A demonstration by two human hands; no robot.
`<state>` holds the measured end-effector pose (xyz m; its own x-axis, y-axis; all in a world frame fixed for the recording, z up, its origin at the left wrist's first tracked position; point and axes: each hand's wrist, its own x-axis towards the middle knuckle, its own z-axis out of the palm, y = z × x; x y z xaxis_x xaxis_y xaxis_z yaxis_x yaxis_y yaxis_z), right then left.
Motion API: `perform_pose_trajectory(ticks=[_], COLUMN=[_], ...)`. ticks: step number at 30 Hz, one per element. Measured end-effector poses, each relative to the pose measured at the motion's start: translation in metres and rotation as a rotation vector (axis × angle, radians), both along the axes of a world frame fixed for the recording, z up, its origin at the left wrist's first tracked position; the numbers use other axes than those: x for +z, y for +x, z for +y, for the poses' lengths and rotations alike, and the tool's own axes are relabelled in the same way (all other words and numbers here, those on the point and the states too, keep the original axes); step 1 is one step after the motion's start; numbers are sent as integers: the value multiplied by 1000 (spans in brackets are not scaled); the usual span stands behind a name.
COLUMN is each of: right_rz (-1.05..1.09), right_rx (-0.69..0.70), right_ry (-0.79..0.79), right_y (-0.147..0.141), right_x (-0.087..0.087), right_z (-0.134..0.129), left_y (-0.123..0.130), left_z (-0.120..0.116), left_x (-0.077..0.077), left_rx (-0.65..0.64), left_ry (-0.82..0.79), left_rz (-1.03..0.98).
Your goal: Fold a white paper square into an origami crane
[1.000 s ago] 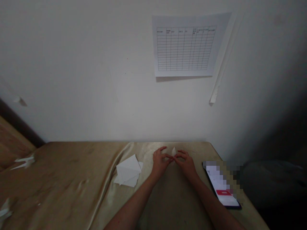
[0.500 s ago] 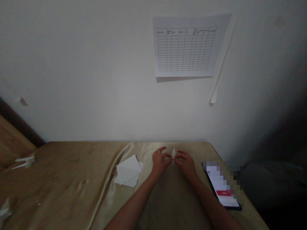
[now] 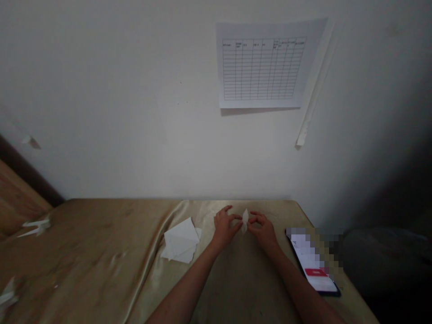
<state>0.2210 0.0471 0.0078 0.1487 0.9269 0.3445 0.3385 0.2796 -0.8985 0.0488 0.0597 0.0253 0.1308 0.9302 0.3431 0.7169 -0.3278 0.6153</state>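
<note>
Between my hands is a small, narrow piece of folded white paper point(image 3: 245, 219), pointed at its top. My left hand point(image 3: 225, 227) pinches its left side with thumb and forefinger, the other fingers raised. On the opposite side my right hand point(image 3: 262, 228) has thumb and forefinger closed at the paper's edge. A loose pile of white paper sheets point(image 3: 182, 240) lies on the cloth to the left of my left forearm.
A gold-brown cloth point(image 3: 94, 252) covers the table. At the right lies a phone point(image 3: 320, 281) with a lit screen. Folded white paper shapes point(image 3: 38, 226) are at the far left. A printed chart point(image 3: 261, 67) hangs on the wall behind.
The folded paper is tilted slightly to the right, and more of its lower end shows between my fingers. My hands have barely moved.
</note>
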Motion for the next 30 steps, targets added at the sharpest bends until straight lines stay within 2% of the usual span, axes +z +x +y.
perform_pose_trajectory(ticks=[9, 14, 19, 24, 30], right_rz=[11, -29, -163, -357, -494], right_rx=[1, -42, -81, -62, -42], right_ry=[-38, -18, -22, -28, -96], right_y=[-2, -5, -8, -8, -8], right_x=[0, 1, 0, -1, -6], right_z=[1, -2, -4, -5, -4], left_y=[1, 4, 6, 7, 7], left_z=[-8, -10, -13, -14, -14], left_x=[4, 4, 7, 6, 2], left_rx=[37, 48, 47, 63, 74], left_ry=[21, 34, -23, -117, -96], left_rz=[93, 123, 145, 194, 262])
